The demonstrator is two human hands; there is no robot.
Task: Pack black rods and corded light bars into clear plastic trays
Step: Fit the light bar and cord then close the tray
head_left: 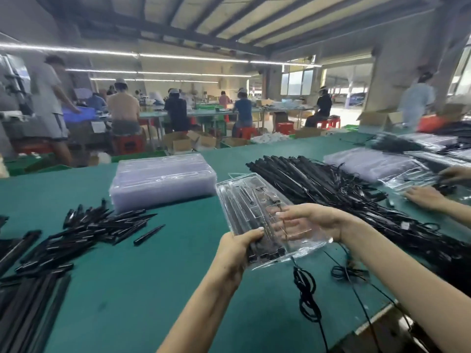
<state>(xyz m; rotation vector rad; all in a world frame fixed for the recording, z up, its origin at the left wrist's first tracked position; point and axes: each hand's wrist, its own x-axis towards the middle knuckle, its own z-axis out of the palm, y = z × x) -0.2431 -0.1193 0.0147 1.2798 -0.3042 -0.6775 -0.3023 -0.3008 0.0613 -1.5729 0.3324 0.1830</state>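
I hold a clear plastic tray (244,197) above the green table (142,289), tilted away from me. Black rods and light bars (257,240) lie in its left slots. My left hand (237,253) grips the tray's near left corner, thumb on top of the rods. My right hand (311,220) holds the tray's right side with fingers spread across its top face. A black cord (305,291) dangles from the tray's near edge down to the table.
A stack of empty clear trays (163,182) stands behind. Loose short black rods (96,228) lie to the left, long ones (28,296) at the near left. A heap of corded light bars (331,189) fills the right. Another person's hands (428,197) work at far right.
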